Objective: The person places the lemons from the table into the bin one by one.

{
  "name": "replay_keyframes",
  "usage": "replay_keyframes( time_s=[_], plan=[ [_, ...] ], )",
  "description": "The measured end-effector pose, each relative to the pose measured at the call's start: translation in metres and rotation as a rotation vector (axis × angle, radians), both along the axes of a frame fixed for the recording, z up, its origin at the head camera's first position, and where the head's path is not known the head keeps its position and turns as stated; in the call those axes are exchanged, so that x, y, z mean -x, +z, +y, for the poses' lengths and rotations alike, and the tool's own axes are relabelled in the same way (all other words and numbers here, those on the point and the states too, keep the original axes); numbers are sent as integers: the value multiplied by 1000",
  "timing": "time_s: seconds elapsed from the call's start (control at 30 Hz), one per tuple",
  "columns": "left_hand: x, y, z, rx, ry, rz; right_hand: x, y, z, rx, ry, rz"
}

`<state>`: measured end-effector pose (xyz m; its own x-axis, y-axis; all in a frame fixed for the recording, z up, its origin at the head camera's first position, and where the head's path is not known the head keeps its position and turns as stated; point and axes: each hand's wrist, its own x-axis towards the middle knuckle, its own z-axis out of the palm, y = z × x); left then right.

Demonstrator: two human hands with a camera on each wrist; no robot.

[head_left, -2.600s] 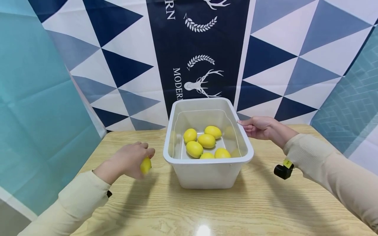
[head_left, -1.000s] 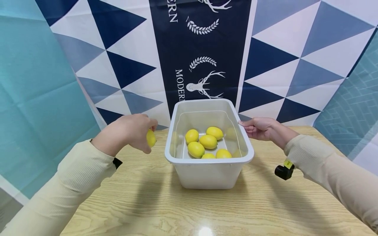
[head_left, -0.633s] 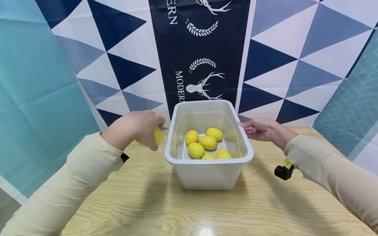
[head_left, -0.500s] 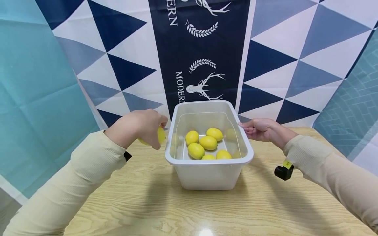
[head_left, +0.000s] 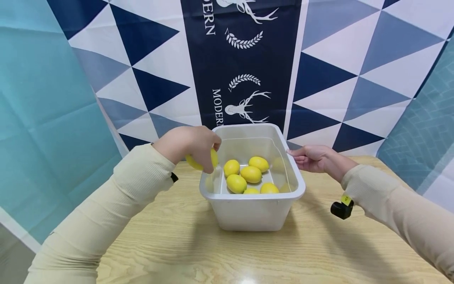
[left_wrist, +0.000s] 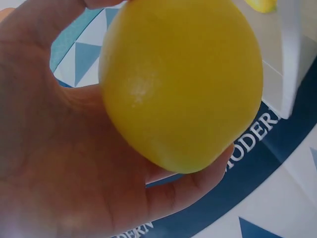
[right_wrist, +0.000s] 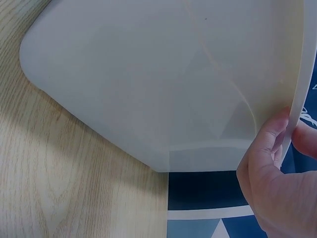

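Note:
My left hand (head_left: 198,145) grips a yellow lemon (left_wrist: 183,84) over the left rim of a white plastic bin (head_left: 250,213). In the left wrist view the lemon lies against the curled fingers and hides part of them. Several more lemons (head_left: 250,174) lie on the bin's floor; the front wall partly covers the nearest ones. On the other side, my right hand (head_left: 313,158) pinches the bin's right rim. The right wrist view has the rim between thumb and fingers, beside the bin's outer wall (right_wrist: 138,84).
The bin stands upright on a light wooden table (head_left: 159,236). Close behind it hangs a patterned cloth (head_left: 244,59) with triangles and deer heads. A teal cloth (head_left: 46,118) bounds the left side. A small black camera (head_left: 342,210) is worn under the right wrist.
My left hand has risen from low at the left and moved right with the lemon, reaching over the bin's left rim. My right hand keeps its place on the rim.

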<state>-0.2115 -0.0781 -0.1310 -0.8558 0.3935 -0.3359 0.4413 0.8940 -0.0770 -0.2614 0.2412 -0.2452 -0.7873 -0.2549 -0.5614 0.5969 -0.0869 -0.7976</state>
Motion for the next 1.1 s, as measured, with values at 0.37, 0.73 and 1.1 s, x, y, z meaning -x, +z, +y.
replay_keyframes(
  time_s=[0.37, 0.73, 1.1],
  plan=[
    [19, -1, 24, 23, -18, -26, 0, 0, -3, 10, 4, 11],
    [42, -12, 42, 2, -57, -82, -1, -2, -7, 9, 3, 33],
    [61, -42, 77, -14, -78, -125, -7, -2, -1, -6, -10, 56]
  ],
)
